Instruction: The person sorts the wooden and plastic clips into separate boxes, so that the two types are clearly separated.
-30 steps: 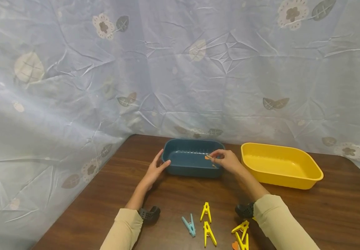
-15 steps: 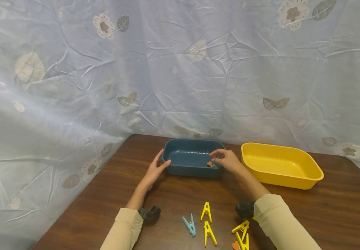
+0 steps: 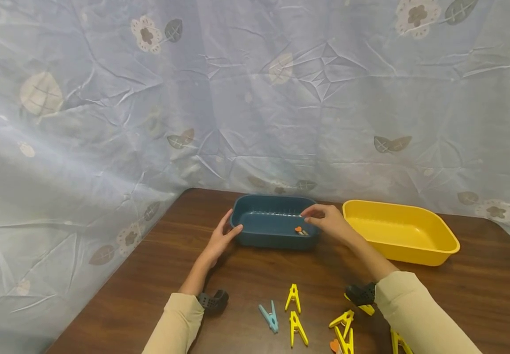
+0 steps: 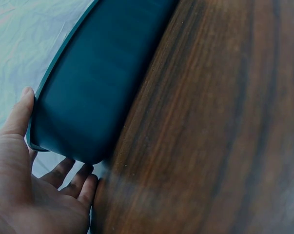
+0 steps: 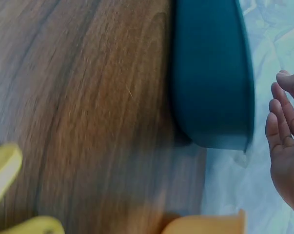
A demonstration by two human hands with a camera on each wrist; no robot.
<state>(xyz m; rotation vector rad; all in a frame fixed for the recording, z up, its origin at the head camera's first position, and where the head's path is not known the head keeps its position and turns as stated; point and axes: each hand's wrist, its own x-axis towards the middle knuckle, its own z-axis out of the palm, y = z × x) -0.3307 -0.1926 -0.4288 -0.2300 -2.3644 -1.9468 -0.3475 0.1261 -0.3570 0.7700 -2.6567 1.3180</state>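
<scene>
My left hand (image 3: 220, 242) rests against the left end of a dark blue plastic basin (image 3: 277, 242), thumb at its near rim and fingers along its end wall. The left wrist view shows the thumb and fingers (image 4: 78, 180) fairly straight at the basin's corner. Over the basin's right end hovers my right hand (image 3: 327, 220), with nothing visible between its loosely bent fingers. Below it on the basin floor lie a small clip with an orange heart (image 3: 298, 229) and another small wooden-looking piece (image 3: 304, 233). In the right wrist view, the right hand (image 5: 288, 131) is apart from the basin wall.
A yellow basin (image 3: 398, 236) stands to the right. Nearer on the wooden table (image 3: 148, 295) lie a light blue clothespin (image 3: 269, 317), several yellow clothespins (image 3: 296, 328) and another orange heart (image 3: 335, 345). A patterned curtain (image 3: 255, 98) hangs behind the table.
The right hand has let go of the small orange-heart clip, which now lies in the blue basin. That hand has risen slightly and moved right. The left hand stays at the basin.
</scene>
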